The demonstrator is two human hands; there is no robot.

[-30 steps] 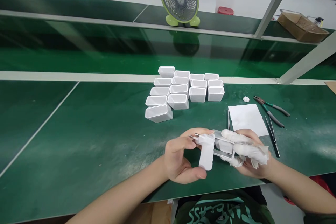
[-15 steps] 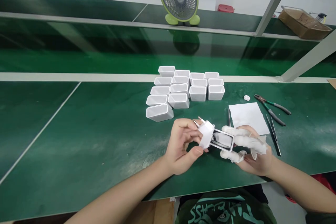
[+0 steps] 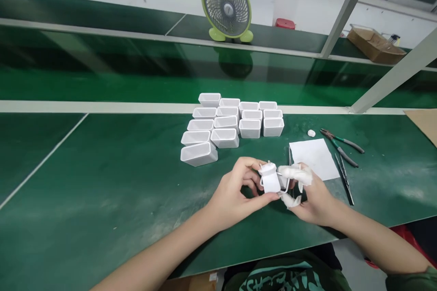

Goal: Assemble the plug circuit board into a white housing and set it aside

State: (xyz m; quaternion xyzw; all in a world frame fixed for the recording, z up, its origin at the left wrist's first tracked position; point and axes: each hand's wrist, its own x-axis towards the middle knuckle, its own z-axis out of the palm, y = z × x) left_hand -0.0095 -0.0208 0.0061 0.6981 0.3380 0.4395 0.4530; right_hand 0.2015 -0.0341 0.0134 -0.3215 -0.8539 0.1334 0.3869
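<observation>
Between my hands, above the front of the green table, is a white plug adapter (image 3: 271, 179) with an open, frame-like casing end. My left hand (image 3: 235, 193) is closed on the adapter's plug end, thumb below and fingers above and behind. My right hand (image 3: 316, 200), with white coverings on several fingertips, grips the casing end from the right. Those fingers hide much of the casing, and its inside is hard to make out. Just behind my right hand lies a white sheet of paper (image 3: 314, 159), with a thin metal tool (image 3: 290, 156) at its left edge.
Several white open boxes (image 3: 224, 138) stand in rows behind my hands. Right of the paper lie pliers (image 3: 341, 148), dark tweezers (image 3: 344, 179) and a small white lump (image 3: 311, 133). A green fan (image 3: 228, 7) and a cardboard box (image 3: 375, 45) sit on the rear shelf.
The adapter has turned in my hands, so its pins and open casing show less. My right hand has moved closer to my left. The whole view has shifted slightly.
</observation>
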